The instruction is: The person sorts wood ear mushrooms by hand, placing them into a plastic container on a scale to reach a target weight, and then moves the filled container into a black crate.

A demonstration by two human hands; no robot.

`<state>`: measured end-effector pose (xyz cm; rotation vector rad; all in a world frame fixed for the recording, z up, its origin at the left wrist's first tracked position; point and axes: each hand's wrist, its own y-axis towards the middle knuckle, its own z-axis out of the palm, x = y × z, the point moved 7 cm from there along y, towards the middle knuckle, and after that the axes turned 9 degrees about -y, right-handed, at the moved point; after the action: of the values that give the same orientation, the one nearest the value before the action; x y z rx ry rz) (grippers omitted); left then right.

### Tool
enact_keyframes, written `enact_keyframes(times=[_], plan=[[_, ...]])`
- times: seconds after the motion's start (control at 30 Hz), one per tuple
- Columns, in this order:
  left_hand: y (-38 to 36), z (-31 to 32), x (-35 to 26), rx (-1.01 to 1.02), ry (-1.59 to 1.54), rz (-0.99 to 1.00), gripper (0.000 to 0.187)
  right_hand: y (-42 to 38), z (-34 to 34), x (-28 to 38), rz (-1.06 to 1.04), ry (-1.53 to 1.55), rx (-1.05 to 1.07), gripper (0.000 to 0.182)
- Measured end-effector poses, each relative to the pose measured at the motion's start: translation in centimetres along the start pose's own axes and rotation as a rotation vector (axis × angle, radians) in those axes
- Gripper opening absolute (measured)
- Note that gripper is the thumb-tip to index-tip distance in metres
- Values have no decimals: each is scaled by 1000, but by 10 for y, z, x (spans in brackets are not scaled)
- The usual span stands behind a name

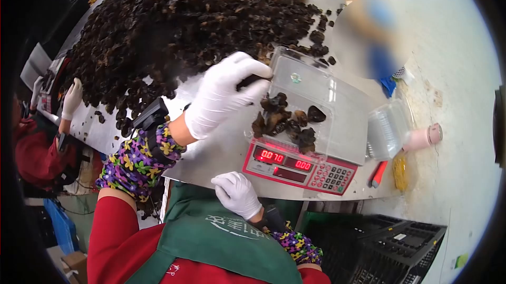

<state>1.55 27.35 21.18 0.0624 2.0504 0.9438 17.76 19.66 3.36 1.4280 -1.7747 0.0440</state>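
My left hand, in a white glove, is above the table beside the open clear plastic box. Its fingers are bent towards the thumb at the lid's edge, with something dark between them that I cannot make out. Several dark, wrinkled pieces lie in the box, which rests on a red and silver scale. The scale's red display reads 0.070. Lower down, in front of the apron, my gloved right hand is loosely curled, thumb apart, with nothing visible in it.
A large heap of dark pieces covers the far side of the table. Clear boxes, a pink roll and a red-handled tool lie right. Another person's gloved hand is left; black crates stand lower right.
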Motion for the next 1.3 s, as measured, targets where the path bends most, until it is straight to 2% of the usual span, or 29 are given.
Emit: enact_keyframes(times=[0.1, 0.2, 0.23, 0.3, 0.33, 0.4, 0.43, 0.5, 0.57, 0.63, 0.7, 0.73, 0.77, 0.83, 0.9, 1.03, 1.1, 1.23, 1.3], plan=[[7, 51, -19, 226, -99, 78, 18, -2, 0, -1, 1, 30, -8, 17], [-2, 98, -22, 447, -24, 113, 16, -4, 1, -3, 14, 38, -7, 17], [-3, 109, -19, 574, 46, 90, 23, -4, 1, -3, 16, 46, -6, 17], [-5, 109, -22, 534, 17, 164, 34, -4, 0, -2, 2, 36, -8, 17], [-5, 106, -22, 535, 18, 166, 34, -4, -1, -2, -9, 30, -7, 17], [0, 84, -27, 411, -59, 186, 44, -4, -1, -2, -10, 31, -15, 16], [3, 72, -26, 411, -154, 136, 44, -4, -2, -2, -14, 33, -17, 16], [3, 47, -17, 263, -229, 33, 36, -4, 0, -2, -1, 35, -3, 17], [-3, 25, 3, 146, -521, -379, 28, -3, 2, -2, 6, 35, 18, 17], [-15, -1, 17, 52, -374, -332, 24, -1, -2, -1, 4, 40, -25, 18], [-41, -25, 34, -47, -354, -374, 23, -1, -3, -1, 6, 40, -20, 18], [-58, -37, 36, -90, -315, -508, 22, -1, -3, -1, 12, 41, -17, 19], [-77, -49, 48, -124, -260, -493, 20, 0, -3, 0, 6, 48, -11, 19], [-113, -75, 55, -175, 39, -371, 18, 2, -6, 2, 7, 2, -3, 20], [-150, -97, 57, -255, 229, -355, 18, 1, -4, 1, -1, -11, 2, 20], [-211, -137, 74, -366, 635, -375, 32, 4, -5, 5, 13, -33, 18, 22], [-230, -147, 89, -375, 695, -409, 51, 2, -2, 2, 25, -44, 18, 23], [-216, -149, 109, -283, 890, -463, 73, 5, 2, 4, 33, -61, 42, 22], [-209, -159, 134, -322, 925, -517, 74, 4, 2, 2, 55, -80, 34, 23]])
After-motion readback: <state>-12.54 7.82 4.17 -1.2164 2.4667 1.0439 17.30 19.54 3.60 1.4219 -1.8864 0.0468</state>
